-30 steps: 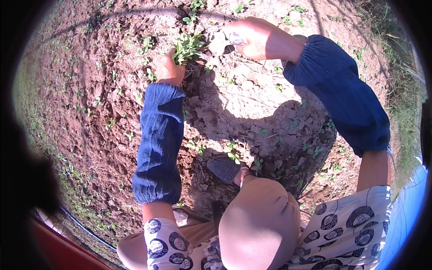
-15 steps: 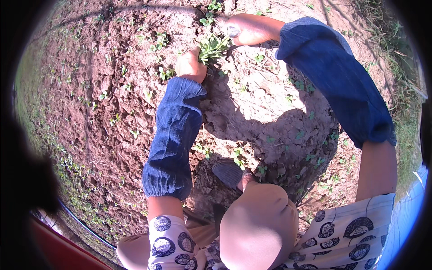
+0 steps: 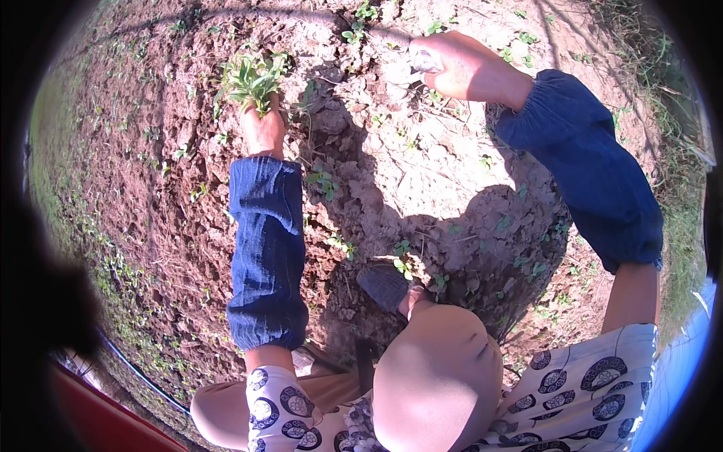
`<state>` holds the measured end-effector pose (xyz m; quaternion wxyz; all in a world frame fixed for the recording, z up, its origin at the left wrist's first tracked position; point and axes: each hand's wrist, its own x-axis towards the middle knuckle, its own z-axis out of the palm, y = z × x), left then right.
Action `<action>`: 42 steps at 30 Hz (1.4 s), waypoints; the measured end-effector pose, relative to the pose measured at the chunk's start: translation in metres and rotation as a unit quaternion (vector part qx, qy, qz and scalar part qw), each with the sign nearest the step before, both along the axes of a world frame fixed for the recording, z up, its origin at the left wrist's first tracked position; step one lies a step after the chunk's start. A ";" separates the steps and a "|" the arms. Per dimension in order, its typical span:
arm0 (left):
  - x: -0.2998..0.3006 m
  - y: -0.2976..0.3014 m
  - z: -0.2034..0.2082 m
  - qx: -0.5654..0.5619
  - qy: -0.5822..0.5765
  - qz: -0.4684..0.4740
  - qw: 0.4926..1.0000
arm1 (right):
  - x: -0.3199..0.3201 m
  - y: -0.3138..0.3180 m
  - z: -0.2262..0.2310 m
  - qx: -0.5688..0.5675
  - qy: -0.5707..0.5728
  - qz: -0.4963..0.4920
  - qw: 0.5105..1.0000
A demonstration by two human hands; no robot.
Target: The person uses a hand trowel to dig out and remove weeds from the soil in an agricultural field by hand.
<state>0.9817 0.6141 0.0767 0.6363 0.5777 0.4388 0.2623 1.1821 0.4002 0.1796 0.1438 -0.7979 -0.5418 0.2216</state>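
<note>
My left hand (image 3: 263,134) is closed round the stems of a bunch of green leafy plants (image 3: 252,79), held over the soil at the upper left. The leaves spread out above my fingers. My right hand (image 3: 471,69), at the upper middle right, is curled shut on a pale, shiny object (image 3: 426,60). Bright sunlight washes that object out, so its kind does not show. Dry, crumbly soil (image 3: 422,169) with small green seedlings (image 3: 324,181) lies between and below my hands.
My shoe (image 3: 382,288) rests on the soil close to several seedlings (image 3: 404,265). Grass (image 3: 663,98) lines the right edge. A thin blue hose or cord (image 3: 143,374) curves across the lower left. My shadow falls over the middle ground.
My left hand has swung left with the plant bunch, away from my right hand. My right hand has moved a little to the right and still grips the pale object.
</note>
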 end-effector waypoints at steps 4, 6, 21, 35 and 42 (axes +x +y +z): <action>-0.006 0.050 -0.038 0.252 0.245 -0.164 0.922 | -0.014 0.009 0.036 0.070 -0.025 0.060 0.995; 0.013 0.038 -0.062 0.297 0.293 -0.211 0.884 | -0.011 0.015 0.013 0.055 -0.008 0.055 0.997; 0.041 0.008 -0.067 0.326 0.297 -0.180 0.879 | 0.004 0.082 -0.042 0.013 -0.053 0.150 0.987; 0.033 0.019 -0.064 0.276 0.268 -0.169 0.908 | -0.008 0.065 -0.016 -0.103 0.061 0.036 0.992; 0.046 0.004 -0.063 0.314 0.276 -0.183 0.890 | -0.008 0.089 -0.029 -0.049 0.032 0.121 0.991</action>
